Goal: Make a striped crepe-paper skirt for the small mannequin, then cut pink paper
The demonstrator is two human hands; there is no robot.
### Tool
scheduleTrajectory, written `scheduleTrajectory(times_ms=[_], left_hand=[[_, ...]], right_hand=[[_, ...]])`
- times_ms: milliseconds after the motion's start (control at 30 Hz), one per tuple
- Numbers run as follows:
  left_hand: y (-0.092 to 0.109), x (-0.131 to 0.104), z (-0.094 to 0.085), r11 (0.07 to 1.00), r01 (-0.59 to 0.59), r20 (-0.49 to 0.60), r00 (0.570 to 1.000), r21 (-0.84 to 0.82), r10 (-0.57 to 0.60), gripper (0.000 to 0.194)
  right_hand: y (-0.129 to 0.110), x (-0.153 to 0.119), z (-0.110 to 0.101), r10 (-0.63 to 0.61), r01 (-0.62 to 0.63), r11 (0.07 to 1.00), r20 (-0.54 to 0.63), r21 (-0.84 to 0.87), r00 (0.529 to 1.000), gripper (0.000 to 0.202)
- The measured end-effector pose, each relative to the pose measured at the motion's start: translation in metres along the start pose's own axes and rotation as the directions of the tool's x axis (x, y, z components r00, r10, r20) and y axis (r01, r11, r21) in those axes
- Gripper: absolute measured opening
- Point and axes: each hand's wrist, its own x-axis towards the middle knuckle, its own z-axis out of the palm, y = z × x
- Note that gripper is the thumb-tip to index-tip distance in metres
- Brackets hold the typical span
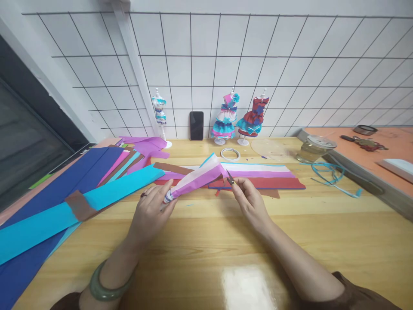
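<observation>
My left hand (153, 204) is closed around a small bundle (168, 197) banded in white, blue and purple, mostly covered by the fingers. From it a white and purple crepe paper strip (201, 174) slants up to the right, widening towards its far end. My right hand (250, 198) grips small pointed snips (230, 177), their dark blades beside the strip's right end. Beneath lie layered paper strips: a white and purple one (261, 170), a red one (271, 183) and a brown one (172, 168).
Long blue (64, 185) and turquoise (119, 187) paper sheets cover the left side. At the back stand three small dress forms (224, 118), a phone (196, 125) and a tape roll (230, 154). A cup of liquid (314, 150) and turquoise ribbon (332, 174) are on the right.
</observation>
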Motion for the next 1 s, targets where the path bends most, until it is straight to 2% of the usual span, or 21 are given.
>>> scheduleTrajectory(times_ms=[433, 733, 1000], left_hand=[[0.0008, -0.0004, 0.0003, 0.999, -0.044, 0.016, 0.999, 0.017, 0.044, 0.046], [0.0046, 0.0007, 0.0018, 0.998, -0.056, 0.058, 0.997, 0.036, 0.054, 0.045], [0.0067, 0.0003, 0.0023, 0.998, -0.063, 0.059, 0.996, 0.032, 0.061, 0.044]], right_hand=[[-0.0030, -0.0020, 0.0001, -0.043, 0.045, 0.998, 0.034, -0.047, 0.998, 0.023], [-0.0005, -0.0030, 0.0026, -0.050, 0.048, 0.986, -0.005, -0.159, 0.999, 0.023], [-0.0014, -0.0042, 0.0030, -0.104, 0.091, 0.965, -0.041, -0.245, 0.994, 0.023]])
